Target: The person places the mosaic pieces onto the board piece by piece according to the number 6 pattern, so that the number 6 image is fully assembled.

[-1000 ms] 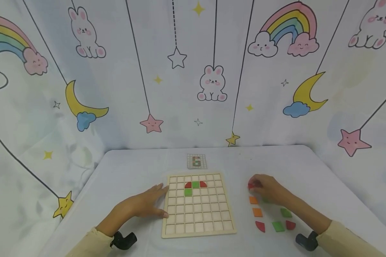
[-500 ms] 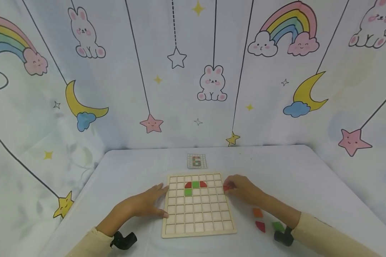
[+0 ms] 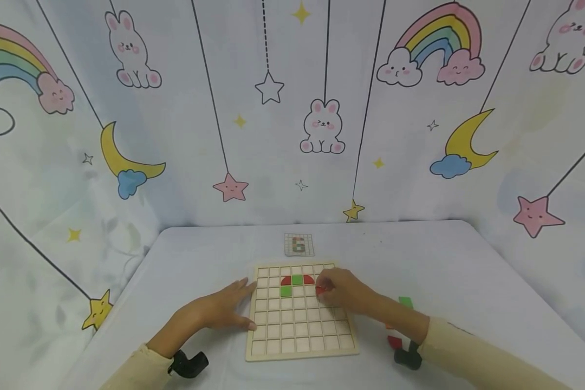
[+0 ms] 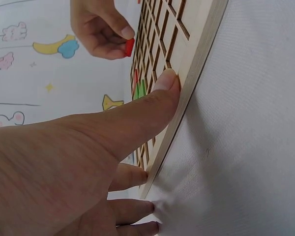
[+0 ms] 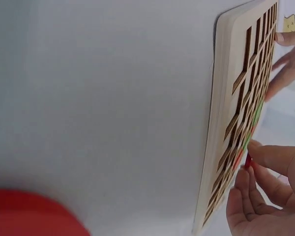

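Observation:
A wooden grid board [image 3: 302,330] lies on the white table. Near its top sit a red quarter-circle tile [image 3: 286,280], a green square tile [image 3: 297,279], a second red quarter-circle tile [image 3: 309,279] and, one row lower, another green square tile [image 3: 285,291]. Between thumb and fingers my right hand [image 3: 346,291] pinches a red tile [image 3: 320,291], held over the board's upper right part; the right wrist view shows this red tile [image 5: 248,160] edge-on. My left hand [image 3: 221,309] rests against the board's left edge, its thumb [image 4: 152,101] on the frame and fingers spread.
Behind the board lies a small card [image 3: 299,245] printed with a coloured G on a grid. Right of the board are loose tiles, among them a green one [image 3: 405,301] and a red one [image 3: 395,342], partly hidden by my right forearm. A patterned cloth hangs behind.
My right hand has picked up the red tile from the loose tiles at the right and carried it left, over the board. The left hand has stayed in place.

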Demonstrator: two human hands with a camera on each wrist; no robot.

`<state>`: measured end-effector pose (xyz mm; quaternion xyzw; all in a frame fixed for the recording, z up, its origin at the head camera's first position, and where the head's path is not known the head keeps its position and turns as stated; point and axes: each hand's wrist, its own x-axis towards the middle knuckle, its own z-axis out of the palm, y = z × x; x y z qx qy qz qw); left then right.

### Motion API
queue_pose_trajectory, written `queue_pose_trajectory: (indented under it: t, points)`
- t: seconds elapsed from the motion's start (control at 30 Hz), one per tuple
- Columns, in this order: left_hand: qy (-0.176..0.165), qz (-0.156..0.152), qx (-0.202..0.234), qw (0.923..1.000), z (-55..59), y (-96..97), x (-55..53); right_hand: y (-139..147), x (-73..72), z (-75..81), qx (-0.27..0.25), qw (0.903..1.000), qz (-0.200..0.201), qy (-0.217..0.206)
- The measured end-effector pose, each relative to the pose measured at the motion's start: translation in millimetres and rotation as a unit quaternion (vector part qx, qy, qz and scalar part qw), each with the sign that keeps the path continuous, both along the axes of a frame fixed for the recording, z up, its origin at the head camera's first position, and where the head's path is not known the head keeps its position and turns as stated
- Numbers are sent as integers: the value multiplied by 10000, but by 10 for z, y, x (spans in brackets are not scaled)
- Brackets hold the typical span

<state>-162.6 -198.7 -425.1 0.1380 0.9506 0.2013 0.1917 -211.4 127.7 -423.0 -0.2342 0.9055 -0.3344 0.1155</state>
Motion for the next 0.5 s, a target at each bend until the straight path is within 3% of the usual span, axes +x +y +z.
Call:
queue_pose_trajectory:
  t: [0.5]
  points:
    - [-11, -11, 8, 10000, 1, -3, -5, -136, 12, -118, 200, 9971, 559, 474]
